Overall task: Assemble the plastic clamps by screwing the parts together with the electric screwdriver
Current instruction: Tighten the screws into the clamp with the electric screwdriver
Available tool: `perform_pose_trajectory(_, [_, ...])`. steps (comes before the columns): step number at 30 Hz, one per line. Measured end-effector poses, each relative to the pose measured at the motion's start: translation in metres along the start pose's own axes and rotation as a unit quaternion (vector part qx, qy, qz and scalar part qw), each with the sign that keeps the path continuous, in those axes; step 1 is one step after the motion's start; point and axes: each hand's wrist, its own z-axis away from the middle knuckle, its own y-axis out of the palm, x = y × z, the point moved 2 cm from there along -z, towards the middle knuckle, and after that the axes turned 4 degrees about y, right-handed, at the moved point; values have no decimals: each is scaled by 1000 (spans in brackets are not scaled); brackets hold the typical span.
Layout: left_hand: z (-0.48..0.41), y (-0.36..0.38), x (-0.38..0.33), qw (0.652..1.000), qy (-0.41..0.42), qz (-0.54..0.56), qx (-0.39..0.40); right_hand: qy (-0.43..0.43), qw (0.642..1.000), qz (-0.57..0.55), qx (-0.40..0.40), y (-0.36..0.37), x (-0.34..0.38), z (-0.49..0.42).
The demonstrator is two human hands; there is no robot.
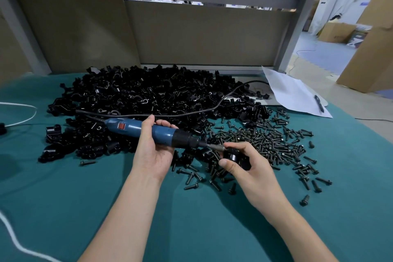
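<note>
The small black plastic clamp [235,158] sits at the bit end of the blue-and-black corded electric screwdriver [161,133]. The right hand [253,168] holds it, thumb pressed on its near face and fingers curled round its far side. The screwdriver's metal bit [214,147] meets the top of the clamp; the screw itself is too small to make out.

The screwdriver lies nearly level, bit pointing right. The left hand [153,151] grips it from below at the middle of the blue barrel, fingers wrapped over the top. A red switch shows on the barrel, left of that hand.

Beyond the screwdriver spreads a large heap of loose black plastic clamp parts [138,96]. The tool's black cord [191,113] runs from its rear end across this heap.

To the right of the bit and below it, dark metal flanged screws [265,142] lie scattered on the teal cloth table cover [63,198].

Further right of the screwdriver and beyond the screws lies a white sheet of paper [295,93] with a black pen [319,103] on it.

Far left of the screwdriver, a thin white cable [19,110] loops over the cloth.
</note>
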Motion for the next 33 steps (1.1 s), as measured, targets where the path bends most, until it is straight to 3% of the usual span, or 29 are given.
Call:
perform_pose_trajectory(24, [-1,-1,0,1000,-9,-1,4,12,1000,-9,-1,2,-2,-3])
perform_pose_trajectory(33, [2,1,-1,1000,-19,-12,-4,-39,997,70,2,1,-5,0])
